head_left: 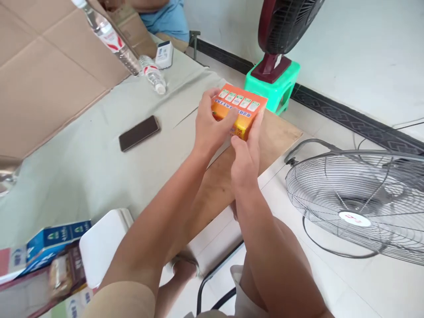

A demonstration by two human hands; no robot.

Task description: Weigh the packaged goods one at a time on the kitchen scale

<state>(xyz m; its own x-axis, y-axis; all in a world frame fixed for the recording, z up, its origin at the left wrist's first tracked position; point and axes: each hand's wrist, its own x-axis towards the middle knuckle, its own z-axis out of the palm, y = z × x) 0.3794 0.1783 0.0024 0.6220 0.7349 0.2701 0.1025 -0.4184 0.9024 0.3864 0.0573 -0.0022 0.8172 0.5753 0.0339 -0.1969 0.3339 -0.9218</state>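
Observation:
Between my two hands is an orange and yellow printed box (247, 95), tilted, with a row of small white pictures along its orange face. My left hand (212, 121) grips its left side, the thumb lying across the printed front. On the right side, my right hand (248, 154) has its fingers along the edge and its thumb by the lower corner. The box is near the right corner of the table, above the bare wood (215, 190). A dark phone (139, 133) lies on the grey-green tablecloth (99, 176), left of my hands.
Two water bottles (111, 39) and a white device (164, 54) are at the table's back. Blue cartons (56, 238) and a white plastic item (104, 247) sit front left. A wire-cage fan (354, 207) stands right; another fan (281, 31) rests on a green stool (288, 79). Someone in blue (168, 20) is behind.

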